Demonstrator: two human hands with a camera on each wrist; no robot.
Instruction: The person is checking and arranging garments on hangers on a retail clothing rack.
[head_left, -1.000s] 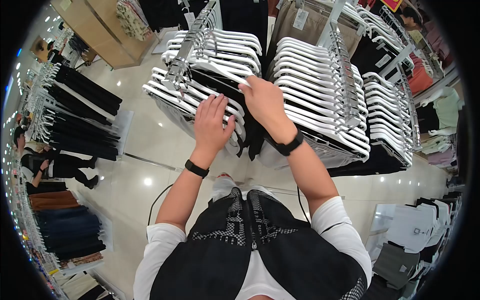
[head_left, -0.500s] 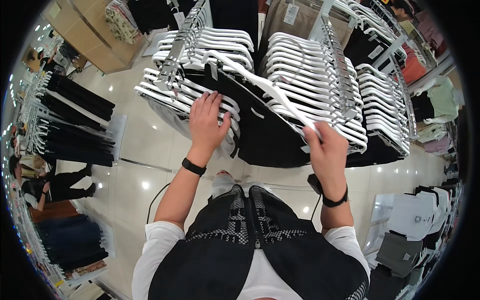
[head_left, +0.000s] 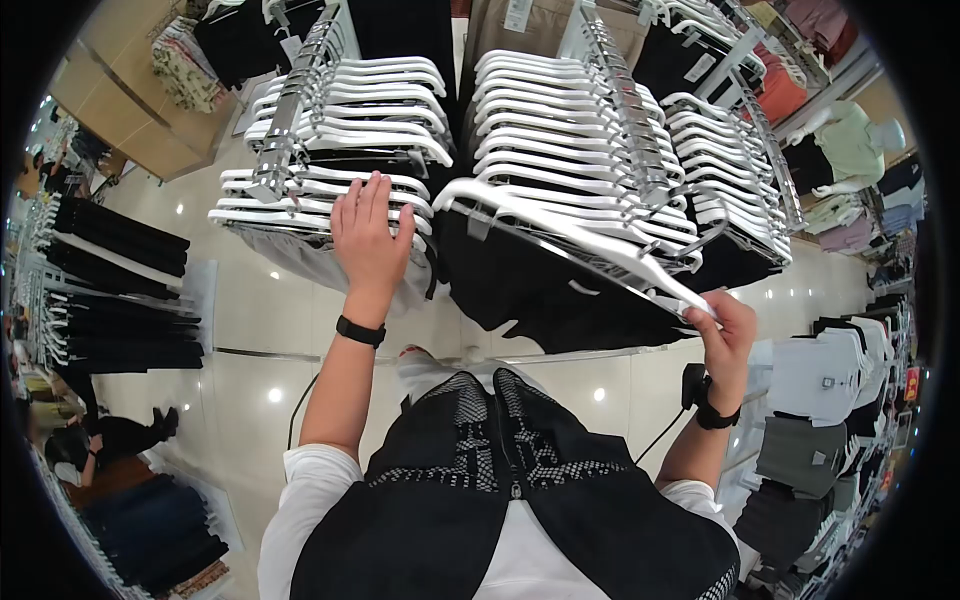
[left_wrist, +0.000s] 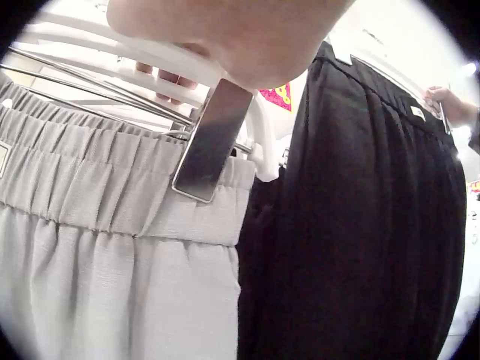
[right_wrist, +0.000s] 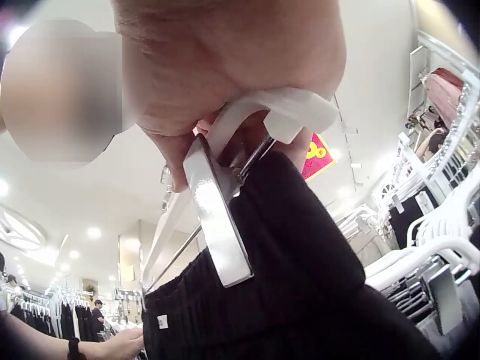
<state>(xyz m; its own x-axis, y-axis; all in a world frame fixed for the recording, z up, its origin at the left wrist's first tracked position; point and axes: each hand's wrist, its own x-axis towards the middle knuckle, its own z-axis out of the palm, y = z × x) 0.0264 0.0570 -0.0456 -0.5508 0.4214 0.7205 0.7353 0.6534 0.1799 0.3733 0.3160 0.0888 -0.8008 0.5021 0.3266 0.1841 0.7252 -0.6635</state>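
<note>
In the head view my right hand (head_left: 728, 335) grips one end of a white hanger (head_left: 570, 235), thumb on top. From its clips hang black elastic-waist pants (head_left: 540, 285), spread out below and slanting toward me. One shiny metal clip (right_wrist: 217, 217) shows large in the right wrist view. The hanger's metal hook (head_left: 708, 235) overlaps the front of the middle rail's hangers. My left hand (head_left: 370, 240) rests on the front hangers of the left rail, fingers extended over them. Light grey pants (left_wrist: 112, 187) hang there, close below that hand in the left wrist view.
White hangers (head_left: 545, 125) fill the middle rail (head_left: 625, 110), and more hang on the left rail (head_left: 300, 90) and at right. Racks of dark pants (head_left: 125, 260) stand far left, with a person (head_left: 110, 440) beside them. Shirts (head_left: 820, 375) hang at right.
My right hand has drawn the hanger with the black pants out of the left rail, to the right and toward me. My left hand stays on the front hangers.
</note>
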